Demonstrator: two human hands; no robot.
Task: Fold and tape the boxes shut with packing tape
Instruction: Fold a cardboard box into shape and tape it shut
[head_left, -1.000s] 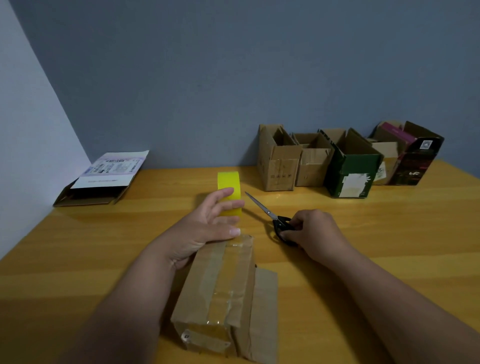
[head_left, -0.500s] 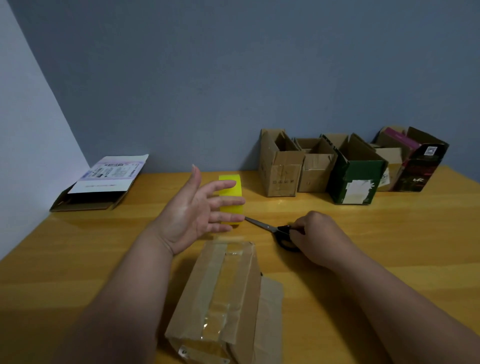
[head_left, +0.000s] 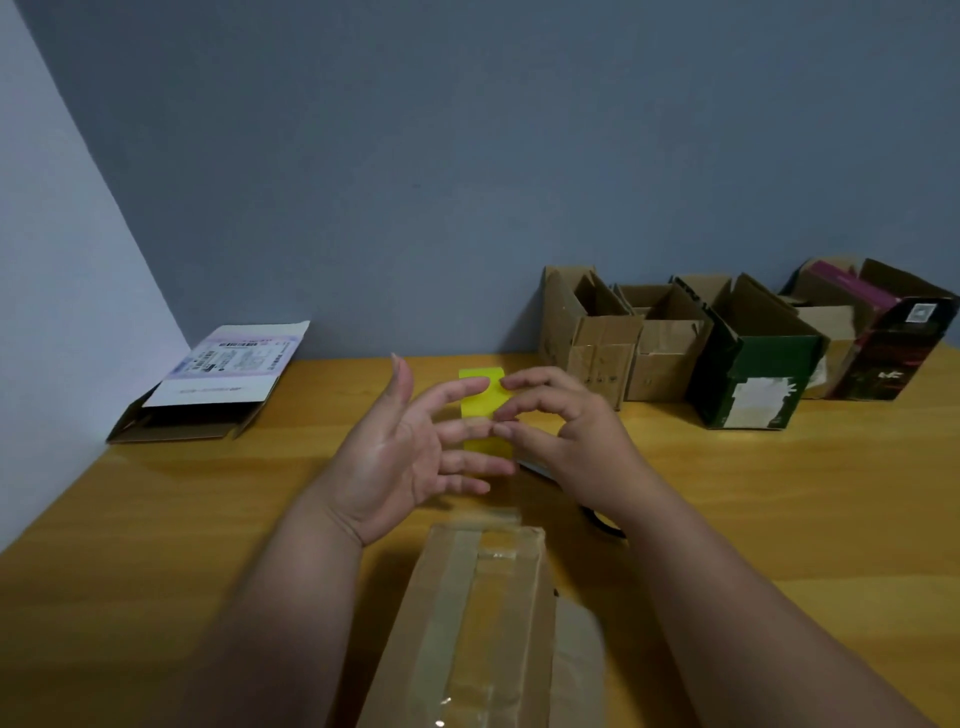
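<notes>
My left hand (head_left: 400, 457) is raised above the table (head_left: 779, 493), palm turned toward me and inward, fingers straight and spread, holding nothing. My right hand (head_left: 561, 431) is up beside it, back toward me, fingers loosely curled, their tips meeting the tips of my left fingers; it may be picking at something stuck there, but I cannot tell whether anything is pinched between them.

Right behind both hands, partly covered by my fingers, stands the yellow tape roll (head_left: 483, 400) on the table. Under my right wrist a little of the scissors (head_left: 602, 522) shows on the wood (only a dark handle loop and a sliver of blade).

Nearest me, between my forearms, lies the brown box (head_left: 483, 623), flaps folded down and a clear strip of tape running along its top seam. A loose flap of cardboard (head_left: 576, 654) lies at its right side.

Farther out, along the back wall on the right, is a row of open boxes: two plain brown boxes (head_left: 623, 353), a green box (head_left: 753, 384) with a white label, and a dark box (head_left: 893, 348) at the end. Far left, near the corner, a flat box (head_left: 208, 395) lies with its printed white lid open.
</notes>
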